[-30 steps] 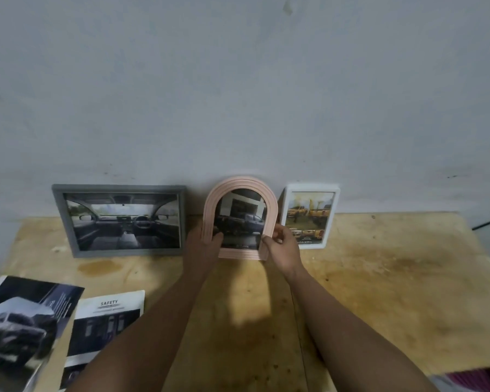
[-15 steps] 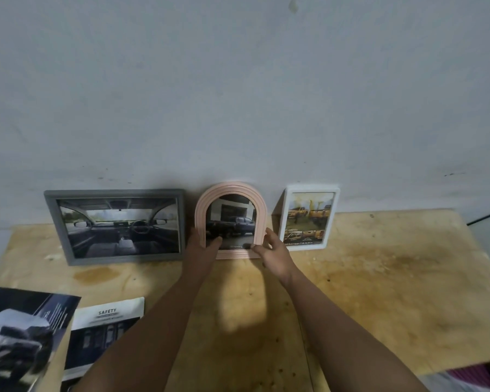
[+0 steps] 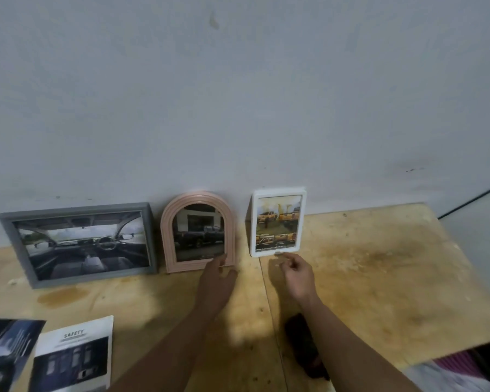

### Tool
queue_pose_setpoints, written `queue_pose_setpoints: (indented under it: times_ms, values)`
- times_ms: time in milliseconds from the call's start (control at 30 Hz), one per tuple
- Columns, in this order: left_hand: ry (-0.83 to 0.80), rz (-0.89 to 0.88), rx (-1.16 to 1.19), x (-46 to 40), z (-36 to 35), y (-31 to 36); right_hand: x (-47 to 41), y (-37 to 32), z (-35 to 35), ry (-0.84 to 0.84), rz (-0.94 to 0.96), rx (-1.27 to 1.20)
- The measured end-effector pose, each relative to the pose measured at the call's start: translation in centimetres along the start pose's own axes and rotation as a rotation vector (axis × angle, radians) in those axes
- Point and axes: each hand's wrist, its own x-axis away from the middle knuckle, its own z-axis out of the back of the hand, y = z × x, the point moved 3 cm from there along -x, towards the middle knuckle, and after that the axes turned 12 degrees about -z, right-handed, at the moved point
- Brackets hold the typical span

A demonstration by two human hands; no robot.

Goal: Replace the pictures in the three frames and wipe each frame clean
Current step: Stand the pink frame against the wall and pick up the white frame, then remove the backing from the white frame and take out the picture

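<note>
Fingers point(image 3: 287, 258) of the right hand point(image 3: 297, 275) are reaching loosely curled toward the bottom edge of the white frame point(image 3: 277, 222), gripping nothing, though blur is hiding whether the tips are touching it. This frame is standing upright against the wall point(image 3: 238, 94), long axis vertical, directly beyond the right hand and clearly nearer to it. The left hand point(image 3: 217, 281) is resting relaxed, fingertips at the lower right corner of the pink arched frame point(image 3: 198, 232), holding nothing, with the grey frame point(image 3: 77, 241) further left on the wooden table point(image 3: 379, 278).
</note>
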Motion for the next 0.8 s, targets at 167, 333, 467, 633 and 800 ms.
queue_pose_setpoints:
  times_ms: [167, 333, 467, 633, 800]
  values:
    - [-0.121, -0.018, 0.004, -4.6, -6.6, 4.2, -5.1, -3.6, 4.7, 0.082, 0.017, -0.047]
    - [0.028, 0.110, 0.143, -8.4, -10.0, 5.5, -9.4, -7.0, 5.4, -0.007, -0.014, -0.114]
    - [0.092, 0.126, 0.169, -9.9, -10.8, 5.4, -11.5, -7.5, 4.4, -0.097, -0.017, -0.107]
    - [0.135, 0.076, 0.148, -9.5, -11.0, 4.4, -10.9, -5.5, 5.6, -0.087, 0.038, -0.098]
    - [0.097, -0.017, 0.062, -6.2, -11.2, 5.1, -8.8, -1.4, 8.6, -0.079, -0.010, -0.154]
